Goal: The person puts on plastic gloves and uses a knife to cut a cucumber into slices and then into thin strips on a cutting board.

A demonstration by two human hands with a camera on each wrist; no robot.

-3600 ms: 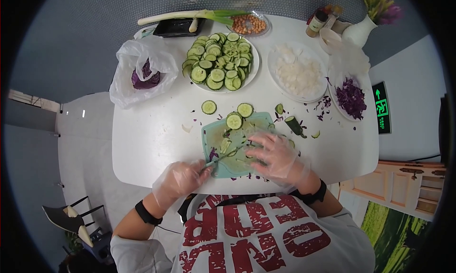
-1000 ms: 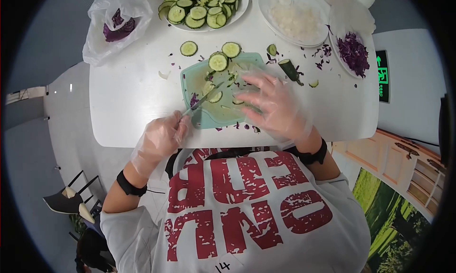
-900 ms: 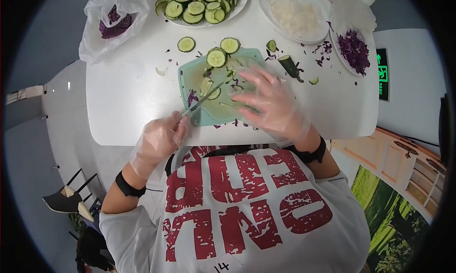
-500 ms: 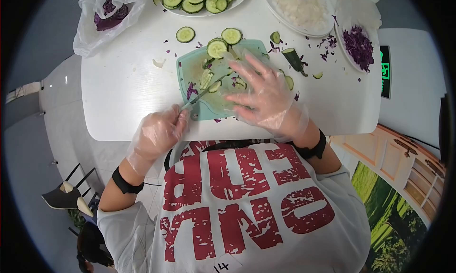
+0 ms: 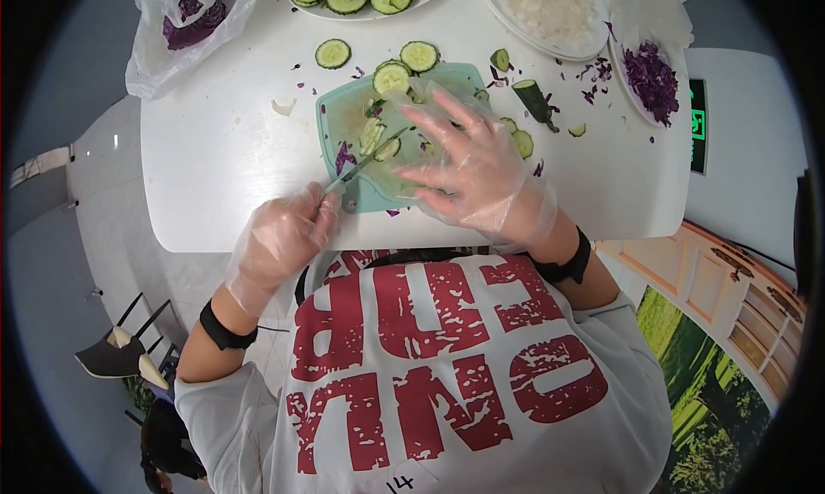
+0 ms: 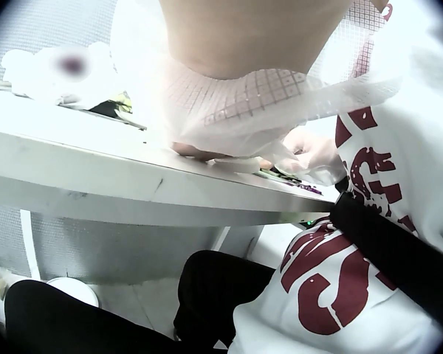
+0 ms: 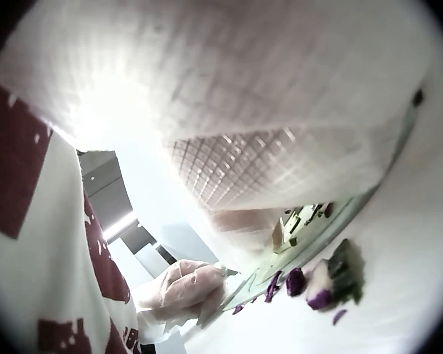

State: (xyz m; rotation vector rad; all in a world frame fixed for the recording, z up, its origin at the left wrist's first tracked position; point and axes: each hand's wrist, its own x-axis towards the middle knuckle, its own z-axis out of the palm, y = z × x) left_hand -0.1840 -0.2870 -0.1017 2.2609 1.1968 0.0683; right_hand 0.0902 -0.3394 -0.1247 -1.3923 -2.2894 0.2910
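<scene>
The knife [image 5: 371,157] has a narrow blade and a pale handle, mostly hidden; it slants over the board [image 5: 344,114], its tip toward the board's middle. Whether the blade touches the board cannot be told. The board is pale green and lies flat on the counter [image 5: 223,167], close to the edge, its right part largely covered. It bears wet-looking cucumber pieces [image 5: 371,137] and purple shreds [image 5: 345,157]. One round slice [image 5: 392,78], pale with a dark green rim, overlaps the board's far edge.
</scene>
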